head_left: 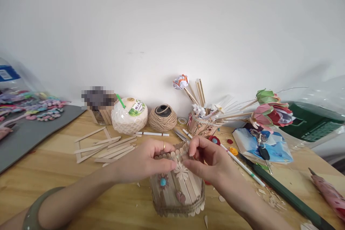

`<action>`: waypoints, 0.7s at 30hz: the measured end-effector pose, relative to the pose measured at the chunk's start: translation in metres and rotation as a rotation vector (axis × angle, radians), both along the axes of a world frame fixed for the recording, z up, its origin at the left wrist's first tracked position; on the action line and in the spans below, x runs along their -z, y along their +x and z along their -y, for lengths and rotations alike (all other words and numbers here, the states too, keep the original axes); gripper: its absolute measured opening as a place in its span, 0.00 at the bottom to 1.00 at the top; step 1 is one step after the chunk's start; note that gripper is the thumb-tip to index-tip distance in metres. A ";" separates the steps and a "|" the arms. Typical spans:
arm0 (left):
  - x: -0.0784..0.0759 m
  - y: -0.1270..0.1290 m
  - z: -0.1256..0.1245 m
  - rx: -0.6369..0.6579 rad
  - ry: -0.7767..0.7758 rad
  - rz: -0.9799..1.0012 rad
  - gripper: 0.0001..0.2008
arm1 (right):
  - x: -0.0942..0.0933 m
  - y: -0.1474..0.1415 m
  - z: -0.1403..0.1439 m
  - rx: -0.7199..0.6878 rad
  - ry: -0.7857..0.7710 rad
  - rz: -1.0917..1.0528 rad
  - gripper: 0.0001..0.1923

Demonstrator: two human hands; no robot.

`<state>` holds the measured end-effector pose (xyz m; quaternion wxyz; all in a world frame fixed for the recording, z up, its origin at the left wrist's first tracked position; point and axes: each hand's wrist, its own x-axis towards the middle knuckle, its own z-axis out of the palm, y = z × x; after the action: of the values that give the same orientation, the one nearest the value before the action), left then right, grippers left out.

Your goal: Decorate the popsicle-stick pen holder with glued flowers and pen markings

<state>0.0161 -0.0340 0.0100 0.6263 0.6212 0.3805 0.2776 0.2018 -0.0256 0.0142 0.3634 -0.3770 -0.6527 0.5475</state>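
A small pot made of wooden craft sticks [172,194] lies near the table's front edge, its decorated side facing up. Twine runs around its base. A pale wooden petal flower [182,172], a brown flower with a blue centre [163,181] and a pinkish heart-like piece [180,197] decorate that side. My left hand [151,158] grips the pot's rim, fingers over the edge and thumb on the front beside the pale flower. My right hand [208,160] is curled at the rim, its thumb tip at the flower's right side; whatever its fingers pinch is hidden.
Loose craft sticks [115,149] lie to the left. Behind stand a coconut with a green straw [129,116], a twine ball [162,118] and a decorated pot [202,125] of sticks. Scissors [181,136], a long dark green tool [285,190] and a keyed blue packet [280,149] occupy the right.
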 end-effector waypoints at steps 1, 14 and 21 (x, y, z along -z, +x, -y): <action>0.000 -0.001 0.001 0.005 -0.003 0.000 0.08 | 0.001 -0.001 0.000 -0.003 0.001 -0.001 0.13; 0.004 -0.001 0.000 0.032 -0.036 0.009 0.08 | -0.004 0.000 0.004 -0.056 -0.060 0.031 0.10; 0.005 -0.001 0.002 0.032 -0.037 0.021 0.08 | -0.004 0.001 0.004 -0.120 -0.055 0.025 0.09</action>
<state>0.0147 -0.0360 0.0050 0.6459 0.6127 0.3691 0.2670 0.2031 -0.0298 0.0182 0.3115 -0.3538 -0.6633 0.5813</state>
